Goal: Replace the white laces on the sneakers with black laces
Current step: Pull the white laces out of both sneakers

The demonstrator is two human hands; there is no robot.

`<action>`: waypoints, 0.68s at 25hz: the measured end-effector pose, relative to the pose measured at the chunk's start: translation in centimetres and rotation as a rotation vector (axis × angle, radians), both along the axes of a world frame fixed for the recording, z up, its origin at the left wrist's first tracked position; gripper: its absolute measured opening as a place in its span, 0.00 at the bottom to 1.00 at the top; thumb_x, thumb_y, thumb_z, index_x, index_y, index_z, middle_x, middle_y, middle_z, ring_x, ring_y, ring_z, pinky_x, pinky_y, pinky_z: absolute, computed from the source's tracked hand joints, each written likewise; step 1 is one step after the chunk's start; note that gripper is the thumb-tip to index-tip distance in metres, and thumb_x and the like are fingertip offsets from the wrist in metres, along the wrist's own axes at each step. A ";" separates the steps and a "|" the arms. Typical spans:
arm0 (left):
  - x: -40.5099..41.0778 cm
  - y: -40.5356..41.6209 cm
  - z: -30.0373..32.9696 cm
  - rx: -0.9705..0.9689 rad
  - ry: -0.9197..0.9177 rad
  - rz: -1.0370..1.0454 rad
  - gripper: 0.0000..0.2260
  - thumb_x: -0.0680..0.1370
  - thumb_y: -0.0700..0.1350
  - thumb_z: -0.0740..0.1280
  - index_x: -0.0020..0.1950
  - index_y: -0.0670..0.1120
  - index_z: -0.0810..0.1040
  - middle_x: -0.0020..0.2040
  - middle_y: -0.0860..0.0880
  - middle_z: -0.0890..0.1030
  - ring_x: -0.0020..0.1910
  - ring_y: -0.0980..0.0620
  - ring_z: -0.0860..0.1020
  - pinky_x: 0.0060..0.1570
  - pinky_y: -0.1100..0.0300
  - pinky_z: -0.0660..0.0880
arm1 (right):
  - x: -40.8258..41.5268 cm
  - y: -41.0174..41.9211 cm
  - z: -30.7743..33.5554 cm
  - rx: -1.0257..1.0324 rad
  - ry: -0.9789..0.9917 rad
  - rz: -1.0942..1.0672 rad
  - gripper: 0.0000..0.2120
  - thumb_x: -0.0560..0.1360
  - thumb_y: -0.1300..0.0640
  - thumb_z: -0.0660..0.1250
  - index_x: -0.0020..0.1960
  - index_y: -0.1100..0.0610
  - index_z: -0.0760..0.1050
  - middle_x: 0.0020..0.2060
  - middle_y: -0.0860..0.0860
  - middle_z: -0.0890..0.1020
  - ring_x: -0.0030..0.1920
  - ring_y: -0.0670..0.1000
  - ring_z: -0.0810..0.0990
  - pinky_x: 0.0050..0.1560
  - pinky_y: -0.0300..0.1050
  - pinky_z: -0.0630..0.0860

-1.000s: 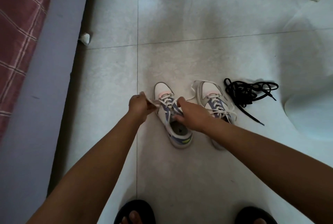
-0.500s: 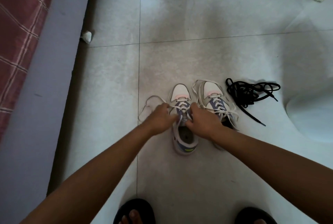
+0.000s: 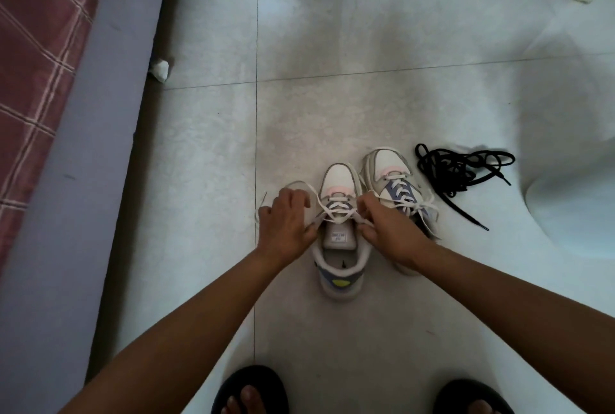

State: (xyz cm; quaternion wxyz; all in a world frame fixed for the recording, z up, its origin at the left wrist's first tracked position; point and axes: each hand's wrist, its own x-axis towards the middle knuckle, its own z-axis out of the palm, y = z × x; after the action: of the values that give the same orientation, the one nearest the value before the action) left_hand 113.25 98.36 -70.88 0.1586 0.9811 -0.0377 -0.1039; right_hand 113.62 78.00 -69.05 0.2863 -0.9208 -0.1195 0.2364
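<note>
Two white sneakers with blue and pink trim stand side by side on the tiled floor. The left sneaker (image 3: 339, 257) has its tongue pulled back and its white lace (image 3: 336, 210) loosened down to the lower eyelets. My left hand (image 3: 286, 224) pinches the lace at the shoe's left side, a loose loop trailing past it. My right hand (image 3: 386, 227) pinches the lace at the shoe's right side. The right sneaker (image 3: 392, 177) is still laced in white and is partly hidden by my right wrist. A tangle of black laces (image 3: 456, 174) lies on the floor to its right.
A bed with a red checked cover (image 3: 40, 57) and grey frame runs along the left. A crumpled white scrap (image 3: 159, 69) lies by the frame. My feet in black sandals (image 3: 249, 393) show at the bottom edge. A pale rounded object (image 3: 579, 207) sits at the right.
The left sneaker has turned straight and sits beside the right one. Both hands moved down to the eyelets, and the lace is looser with the tongue now exposed.
</note>
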 end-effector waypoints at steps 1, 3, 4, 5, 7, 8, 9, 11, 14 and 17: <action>-0.5 0.5 0.0 0.003 -0.003 -0.019 0.17 0.73 0.50 0.67 0.60 0.50 0.70 0.60 0.48 0.68 0.57 0.48 0.71 0.55 0.51 0.65 | -0.5 -0.3 0.0 0.004 -0.004 0.011 0.11 0.76 0.58 0.62 0.58 0.54 0.65 0.51 0.54 0.78 0.50 0.58 0.77 0.45 0.49 0.73; -1.1 0.7 0.0 0.048 -0.028 -0.109 0.15 0.75 0.49 0.65 0.62 0.54 0.72 0.66 0.47 0.65 0.62 0.48 0.69 0.61 0.49 0.62 | -1.1 -0.5 -0.2 -0.056 -0.037 0.047 0.12 0.77 0.56 0.61 0.61 0.51 0.68 0.54 0.51 0.77 0.54 0.55 0.76 0.46 0.48 0.72; -1.2 0.7 0.1 0.087 -0.035 -0.164 0.15 0.77 0.48 0.63 0.64 0.57 0.72 0.69 0.47 0.63 0.66 0.48 0.67 0.63 0.48 0.59 | -1.2 -0.5 -0.3 -0.095 -0.068 0.068 0.14 0.77 0.55 0.60 0.63 0.49 0.68 0.56 0.51 0.75 0.56 0.54 0.75 0.46 0.47 0.73; -1.3 0.6 0.0 0.130 -0.036 -0.214 0.17 0.78 0.47 0.61 0.66 0.59 0.70 0.72 0.46 0.60 0.68 0.47 0.64 0.66 0.45 0.56 | -1.2 -0.4 -0.4 -0.130 -0.100 0.085 0.15 0.78 0.54 0.59 0.64 0.48 0.68 0.57 0.50 0.74 0.57 0.53 0.74 0.46 0.46 0.73; -1.2 0.2 0.0 0.202 -0.020 -0.279 0.21 0.79 0.44 0.59 0.69 0.63 0.66 0.75 0.46 0.55 0.72 0.46 0.58 0.69 0.40 0.48 | -1.1 -0.3 -0.6 -0.214 -0.169 0.131 0.17 0.78 0.53 0.58 0.67 0.46 0.68 0.58 0.51 0.72 0.59 0.53 0.72 0.45 0.44 0.70; -1.1 -0.1 -0.1 0.224 0.000 -0.288 0.22 0.79 0.43 0.59 0.69 0.63 0.66 0.75 0.46 0.54 0.73 0.46 0.55 0.69 0.38 0.45 | -1.0 -0.1 -0.7 -0.274 -0.203 0.167 0.18 0.78 0.53 0.57 0.68 0.46 0.67 0.59 0.51 0.71 0.60 0.53 0.71 0.46 0.44 0.70; -1.0 -0.4 -0.1 0.226 0.023 -0.289 0.22 0.78 0.43 0.60 0.69 0.62 0.66 0.75 0.45 0.53 0.74 0.46 0.53 0.69 0.37 0.43 | -0.8 0.1 -0.7 -0.346 -0.231 0.207 0.19 0.78 0.53 0.57 0.69 0.45 0.66 0.60 0.53 0.70 0.61 0.54 0.70 0.49 0.45 0.69; -0.6 -1.1 0.1 0.177 0.079 -0.258 0.19 0.77 0.41 0.62 0.65 0.59 0.70 0.73 0.45 0.55 0.73 0.46 0.53 0.69 0.37 0.44 | -0.6 0.7 -0.6 -0.439 -0.237 0.224 0.20 0.78 0.53 0.57 0.69 0.46 0.64 0.61 0.55 0.68 0.62 0.56 0.68 0.54 0.49 0.68; 0.0 -1.5 0.4 -0.030 0.149 -0.088 0.10 0.76 0.43 0.65 0.55 0.55 0.73 0.65 0.48 0.62 0.65 0.46 0.63 0.64 0.46 0.59 | -0.3 1.2 -0.8 -0.464 -0.159 0.193 0.17 0.77 0.56 0.59 0.66 0.51 0.67 0.61 0.56 0.67 0.62 0.58 0.67 0.57 0.52 0.68; 0.2 -1.0 0.7 -0.238 0.199 0.036 0.06 0.74 0.43 0.68 0.45 0.52 0.72 0.56 0.50 0.65 0.56 0.49 0.69 0.55 0.54 0.66 | 0.0 1.5 -1.0 -0.199 0.001 0.029 0.09 0.73 0.61 0.63 0.53 0.55 0.74 0.57 0.56 0.67 0.59 0.57 0.68 0.59 0.49 0.68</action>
State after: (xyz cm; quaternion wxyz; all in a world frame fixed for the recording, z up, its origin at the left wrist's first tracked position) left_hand 113.45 97.41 -70.13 0.2783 0.9409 -0.0161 -0.1924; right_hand 113.62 79.52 -70.04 0.1899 -0.9428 -0.1087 0.2517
